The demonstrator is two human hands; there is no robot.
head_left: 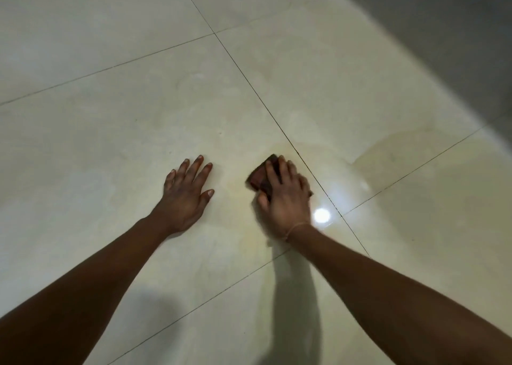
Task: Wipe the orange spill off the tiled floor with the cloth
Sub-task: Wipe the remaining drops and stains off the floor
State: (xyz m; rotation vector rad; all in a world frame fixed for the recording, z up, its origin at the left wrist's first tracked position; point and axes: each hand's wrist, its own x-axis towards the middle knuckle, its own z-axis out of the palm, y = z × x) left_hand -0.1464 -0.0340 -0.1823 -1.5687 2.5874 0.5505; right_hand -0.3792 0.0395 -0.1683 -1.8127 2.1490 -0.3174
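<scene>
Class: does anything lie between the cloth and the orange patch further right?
Nothing visible does: only tile and a grout line separate the cloth under the right hand from the orange patch. The left hand rests flat on the opposite side.

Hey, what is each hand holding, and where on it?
The right hand holds the cloth from above, fingers across its top, thumb at its near edge. The left hand lies flat on the floor, holding nothing.

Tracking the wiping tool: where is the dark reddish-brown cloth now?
Head view, right of centre: the dark reddish-brown cloth lies on the cream tiled floor under the right hand, just left of a grout line.
</scene>
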